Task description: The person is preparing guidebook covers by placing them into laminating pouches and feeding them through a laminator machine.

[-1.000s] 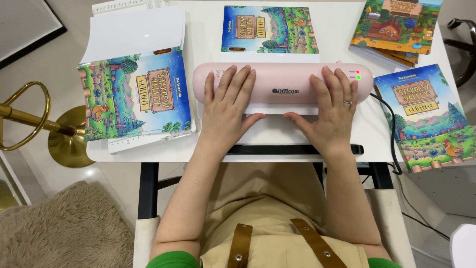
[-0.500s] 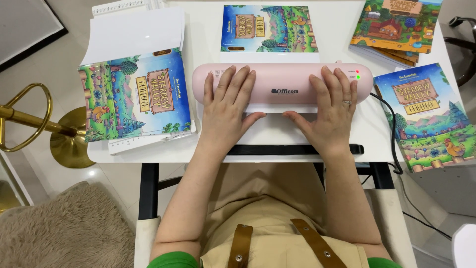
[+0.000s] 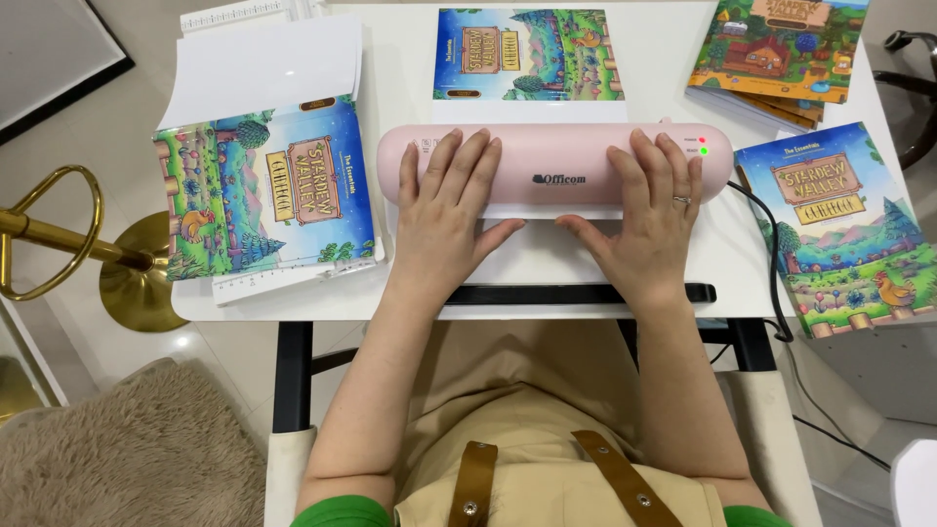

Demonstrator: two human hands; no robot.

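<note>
Both hands are down flat on the pink laminator [image 3: 554, 163], which lies lengthwise across the middle of the white table [image 3: 673, 59]. The left hand [image 3: 446, 210] rests open on the machine's left half, fingers spread and pointing away from the body, thumb stretched out toward the centre, gripping nothing. The right hand [image 3: 645, 213] mirrors it on the right half, palm down, fingers fanned, a ring [image 3: 681, 199] on 1 finger, thumb reaching inward, also holding nothing. Between the 2 thumbs a white sheet [image 3: 543, 256] lies flat, its far edge at the laminator's front slot and its near part under both palms. Just in front of the wrists a long black bar [image 3: 576, 293] runs along the table's near edge.

On the far side of the machine a colourful printed cover sheet [image 3: 529, 56] lies flat, touching or just beside the laminator's back. At the right end, 2 small lights [image 3: 702, 145] glow, 1 red and 1 green, and a black cable [image 3: 773, 254] runs off that end. To the left sits a stack of white pages topped by an illustrated cover [image 3: 264, 190]; to the right, an illustrated book [image 3: 847, 229], with more books [image 3: 771, 49] stacked at the far right corner. A brass stand [image 3: 73, 244] is on the floor at left.
</note>
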